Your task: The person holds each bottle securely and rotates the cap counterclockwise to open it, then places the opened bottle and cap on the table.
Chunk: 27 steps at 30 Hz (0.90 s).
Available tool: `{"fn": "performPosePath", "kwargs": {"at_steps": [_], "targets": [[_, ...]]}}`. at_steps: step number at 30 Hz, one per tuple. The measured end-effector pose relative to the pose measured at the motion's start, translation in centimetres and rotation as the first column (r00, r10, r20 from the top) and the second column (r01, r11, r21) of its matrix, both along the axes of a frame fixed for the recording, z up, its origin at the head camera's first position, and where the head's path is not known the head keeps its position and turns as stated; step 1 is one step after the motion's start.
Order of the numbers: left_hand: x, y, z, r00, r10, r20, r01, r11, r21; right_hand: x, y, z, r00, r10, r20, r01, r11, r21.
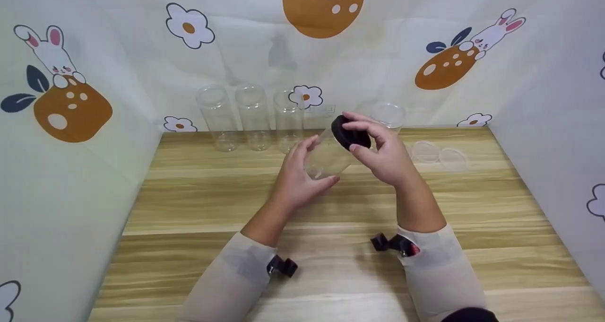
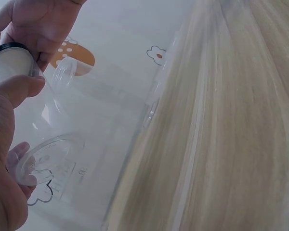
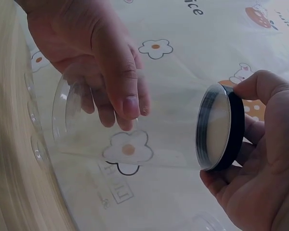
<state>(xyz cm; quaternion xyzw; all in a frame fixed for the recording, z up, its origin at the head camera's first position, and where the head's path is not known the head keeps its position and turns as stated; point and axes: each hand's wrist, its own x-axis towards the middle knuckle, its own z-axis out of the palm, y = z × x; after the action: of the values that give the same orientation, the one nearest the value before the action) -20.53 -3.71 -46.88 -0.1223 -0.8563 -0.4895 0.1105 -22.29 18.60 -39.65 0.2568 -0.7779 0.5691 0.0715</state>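
A clear, see-through jar [image 1: 327, 157] is held tilted above the table, its closed-off base down to the left. My left hand [image 1: 297, 182] grips the jar's body, thumb on the near side and fingers on the far side. At the jar's upper right end sits a black lid [image 3: 236, 127], its pale inner face showing through the clear wall. The fingers and thumb of my right hand [image 1: 388, 157] grip this lid by its rim. Whether the lid is fully seated, I cannot tell.
Three clear cylindrical jars [image 1: 253, 116] stand in a row at the back left. Another clear container [image 1: 391, 114] is partly hidden behind my right hand. Two clear discs [image 1: 453, 160] lie at right on the wooden table [image 1: 189, 199]. Printed cloth walls [image 1: 118, 85] enclose the table.
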Motion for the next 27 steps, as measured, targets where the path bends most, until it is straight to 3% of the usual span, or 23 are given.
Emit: {"fn": "performPosePath", "kwargs": {"at_steps": [5,8,12,16,20,27], "targets": [[0.08,0.11,-0.04,1.0,0.014,0.002,-0.014,1.0,-0.004,-0.03,-0.11,-0.09,0.999,-0.023,-0.028,0.023,1.0,0.01],[0.18,0.17,-0.09,1.0,0.026,0.003,-0.026,1.0,-0.005,0.0,-0.2,-0.05,0.994,-0.096,-0.041,0.098,0.994,0.05],[0.31,0.13,-0.15,0.999,0.03,-0.013,-0.03,0.999,-0.017,0.16,-0.39,0.13,0.974,-0.222,-0.04,0.225,0.965,0.135],[0.36,0.1,-0.21,0.999,0.025,-0.028,-0.026,0.999,-0.039,0.31,-0.53,0.29,0.962,-0.272,-0.009,0.268,0.941,0.205],[0.34,0.13,-0.28,0.999,0.024,-0.028,-0.026,0.999,-0.043,0.45,-0.52,0.43,0.967,-0.254,0.002,0.246,0.941,0.233],[0.35,0.12,-0.29,1.0,0.019,-0.022,-0.019,1.0,-0.003,0.52,-0.11,0.39,0.998,-0.045,-0.046,0.051,0.99,0.135]]}}
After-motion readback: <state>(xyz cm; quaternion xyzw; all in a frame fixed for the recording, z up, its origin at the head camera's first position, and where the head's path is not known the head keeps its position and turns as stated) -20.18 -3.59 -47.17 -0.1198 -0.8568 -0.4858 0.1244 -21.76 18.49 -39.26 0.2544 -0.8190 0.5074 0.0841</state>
